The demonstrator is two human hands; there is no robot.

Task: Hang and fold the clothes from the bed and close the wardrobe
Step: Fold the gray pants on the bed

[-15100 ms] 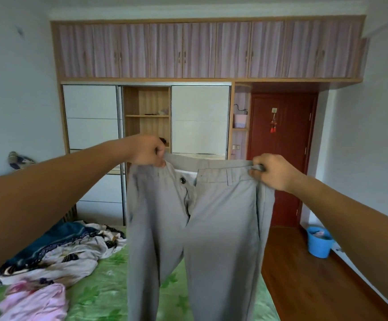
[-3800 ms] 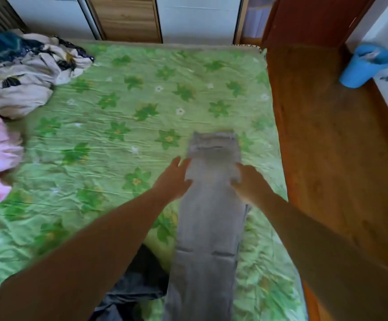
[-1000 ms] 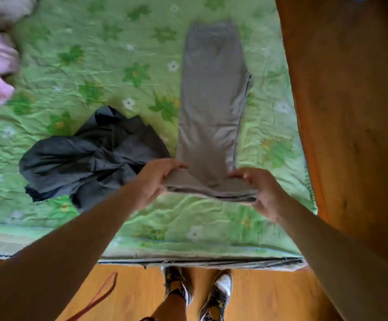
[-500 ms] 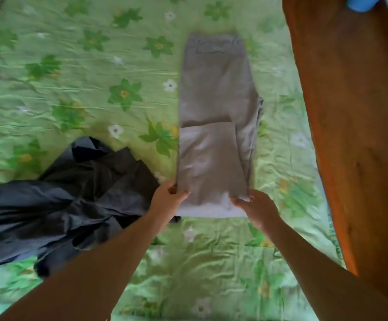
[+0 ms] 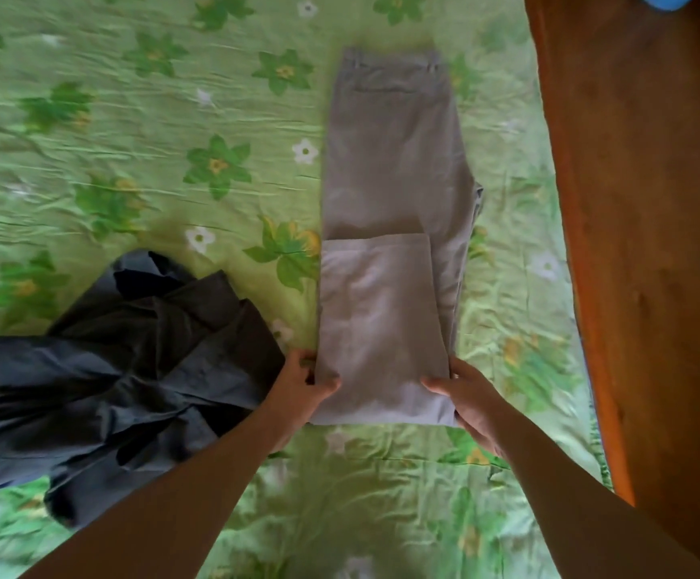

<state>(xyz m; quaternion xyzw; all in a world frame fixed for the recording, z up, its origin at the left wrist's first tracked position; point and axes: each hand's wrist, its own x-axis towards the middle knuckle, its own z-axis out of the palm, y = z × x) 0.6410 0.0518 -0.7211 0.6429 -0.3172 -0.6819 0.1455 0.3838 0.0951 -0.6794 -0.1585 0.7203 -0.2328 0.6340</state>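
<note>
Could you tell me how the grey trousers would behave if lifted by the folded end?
Probably floppy: the trousers lie flat, doubled over themselves. Likely light: the left hand and right hand pinch its corners. The waist end would likely droop.

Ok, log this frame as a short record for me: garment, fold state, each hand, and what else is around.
garment: grey trousers, flat on the green floral sheet
fold state: leg ends doubled up over the legs, waistband at the far end
left hand: grips the near fold's left corner
right hand: grips its right corner
beside: crumpled dark garment, left of the trousers
right edge: wooden floor
</note>
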